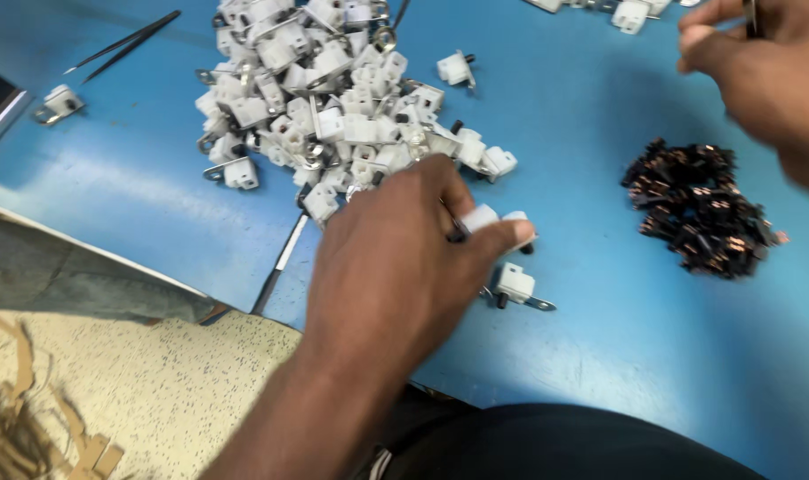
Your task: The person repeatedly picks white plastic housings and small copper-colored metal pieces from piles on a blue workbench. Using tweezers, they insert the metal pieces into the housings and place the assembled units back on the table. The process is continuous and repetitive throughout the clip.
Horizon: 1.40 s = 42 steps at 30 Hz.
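Observation:
My left hand (396,258) reaches over the near edge of a big heap of small white plastic parts with metal tabs (333,98) and pinches one white part (486,219) between thumb and fingers. Another white part with a metal tab (516,286) lies on the blue table just below that hand. My right hand (764,76) hovers at the upper right, fingers closed on a thin dark tool (749,18) that is mostly out of view. Below it lies a pile of small black parts with copper contacts (700,209).
Black tweezers (124,44) lie at the upper left, a single white part (60,102) beside them. A slim metal tool (280,262) lies near the table's front edge (120,258). More white parts (631,13) sit at the top. Speckled floor (156,391) is below.

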Tool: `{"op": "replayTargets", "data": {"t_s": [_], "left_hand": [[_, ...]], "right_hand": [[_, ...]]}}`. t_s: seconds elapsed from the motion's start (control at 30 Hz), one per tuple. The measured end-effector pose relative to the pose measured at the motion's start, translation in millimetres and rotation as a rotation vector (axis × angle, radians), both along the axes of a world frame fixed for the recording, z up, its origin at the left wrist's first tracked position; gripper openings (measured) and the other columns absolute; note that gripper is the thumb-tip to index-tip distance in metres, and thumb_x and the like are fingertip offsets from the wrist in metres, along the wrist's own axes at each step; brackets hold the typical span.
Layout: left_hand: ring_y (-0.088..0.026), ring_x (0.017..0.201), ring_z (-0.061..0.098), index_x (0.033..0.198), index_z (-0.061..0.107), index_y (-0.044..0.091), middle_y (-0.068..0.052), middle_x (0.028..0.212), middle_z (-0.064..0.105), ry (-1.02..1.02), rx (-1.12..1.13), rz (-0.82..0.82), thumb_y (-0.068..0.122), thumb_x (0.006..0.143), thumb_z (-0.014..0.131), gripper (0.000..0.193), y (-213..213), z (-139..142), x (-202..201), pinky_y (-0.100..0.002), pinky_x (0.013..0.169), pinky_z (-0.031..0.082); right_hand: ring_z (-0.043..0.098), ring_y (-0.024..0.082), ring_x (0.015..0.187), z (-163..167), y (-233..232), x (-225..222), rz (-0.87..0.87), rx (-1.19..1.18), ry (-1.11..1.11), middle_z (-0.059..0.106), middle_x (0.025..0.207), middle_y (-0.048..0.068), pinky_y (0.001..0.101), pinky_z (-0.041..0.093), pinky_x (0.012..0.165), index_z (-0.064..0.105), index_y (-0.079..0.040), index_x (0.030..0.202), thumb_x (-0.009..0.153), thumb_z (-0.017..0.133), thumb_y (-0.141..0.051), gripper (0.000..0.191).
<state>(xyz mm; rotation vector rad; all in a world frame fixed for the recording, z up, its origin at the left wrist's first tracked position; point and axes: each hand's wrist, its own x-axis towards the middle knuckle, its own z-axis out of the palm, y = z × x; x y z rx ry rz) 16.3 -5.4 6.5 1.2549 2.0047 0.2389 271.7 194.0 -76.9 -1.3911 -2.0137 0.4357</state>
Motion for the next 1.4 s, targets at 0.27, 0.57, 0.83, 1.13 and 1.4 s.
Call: {"op": "replayTargets", "data": {"t_s": [0.27, 0.57, 0.83, 1.13, 1.4], "left_hand": [[-0.016, 0.077, 0.07, 0.107, 0.075, 0.011, -0.009, 0.106, 0.07, 0.133, 0.59, 0.014, 0.037, 0.088, 0.077, 0.032, 7.6, -25.0, -14.7, -0.04, 0.066, 0.058], [-0.014, 0.091, 0.076, 0.143, 0.057, 0.012, -0.008, 0.125, 0.065, -0.304, 0.692, -0.078, 0.021, 0.088, 0.074, 0.057, 1.6, -23.3, 27.9, -0.033, 0.082, 0.062], [-0.012, 0.072, 0.078, 0.113, 0.081, 0.02, -0.003, 0.082, 0.076, -0.555, 0.483, -0.141, 0.035, 0.081, 0.081, 0.036, -41.0, -21.2, 23.1, -0.031, 0.063, 0.062], [-0.011, 0.064, 0.067, 0.079, 0.077, 0.006, -0.003, 0.067, 0.068, -0.456, 0.315, -0.095, 0.053, 0.073, 0.085, 0.049, -60.2, -12.5, 16.8, -0.032, 0.058, 0.055], [-0.014, 0.07, 0.07, 0.084, 0.08, 0.006, -0.006, 0.071, 0.074, -0.474, 0.354, -0.082, 0.043, 0.075, 0.087, 0.039, -59.0, -10.3, 12.4, -0.033, 0.065, 0.058]], "right_hand": [[0.067, 0.032, 0.063, -29.0, 74.4, -23.9, -0.152, 0.27, -0.583, 0.07, 0.074, 0.014, 0.0468, 0.053, 0.057, 0.075, -0.008, 0.092, 0.097, 0.081, -0.036, 0.029], [0.041, 0.01, 0.055, 63.0, -26.6, -44.6, -0.001, -0.346, 0.071, 0.05, 0.071, -0.002, 0.0301, 0.033, 0.048, 0.071, -0.007, 0.106, 0.096, 0.073, -0.033, 0.028], [0.044, 0.02, 0.043, 28.1, -135.5, 0.1, -0.175, -0.834, 0.103, 0.07, 0.076, 0.018, 0.0386, 0.034, 0.041, 0.074, -0.001, 0.107, 0.092, 0.077, -0.031, 0.034], [0.074, 0.023, 0.064, 4.9, -77.4, -3.7, -0.131, -0.18, -0.208, 0.078, 0.087, 0.014, 0.041, 0.06, 0.059, 0.077, -0.006, 0.117, 0.094, 0.077, -0.018, 0.026], [0.074, 0.02, 0.064, 18.7, -72.8, -24.8, -0.137, -0.101, -0.543, 0.078, 0.082, 0.007, 0.0346, 0.059, 0.06, 0.081, -0.01, 0.106, 0.088, 0.081, -0.026, 0.024]]}}
